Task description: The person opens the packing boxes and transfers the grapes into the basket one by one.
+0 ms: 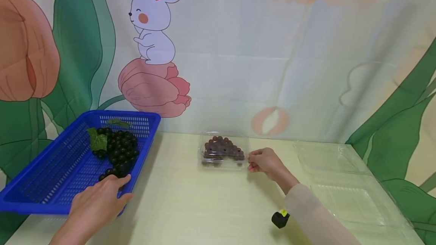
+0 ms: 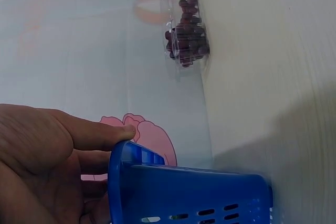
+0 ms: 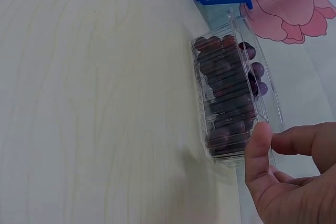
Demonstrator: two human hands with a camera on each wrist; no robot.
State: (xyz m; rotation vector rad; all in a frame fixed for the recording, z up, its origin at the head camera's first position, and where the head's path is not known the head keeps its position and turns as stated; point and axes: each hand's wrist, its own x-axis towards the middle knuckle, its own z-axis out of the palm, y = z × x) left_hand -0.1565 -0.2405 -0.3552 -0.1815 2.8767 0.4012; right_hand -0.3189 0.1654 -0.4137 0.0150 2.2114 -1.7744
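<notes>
At left: blue basket [image 1: 61,165] with black grapes [image 1: 122,148] inside; gripped by the left hand [image 1: 98,199] at its right rim, near end. At far centre on the table [image 1: 190,199]: clear box [image 1: 226,164] of red grapes [image 1: 221,148]; pinched at its right edge by the right hand [image 1: 267,163]. Near, right of centre: small black object [image 1: 280,219]. Along right side: clear plastic packaging [image 1: 354,199].

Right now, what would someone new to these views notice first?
Probably the bright blue basket at the left of the table, with dark grapes in it and the left hand gripping its rim. Next, the clear box of reddish grapes at the table's back, its right end pinched by the right hand. Above, the white rabbit printed on the backdrop stands out.
</notes>
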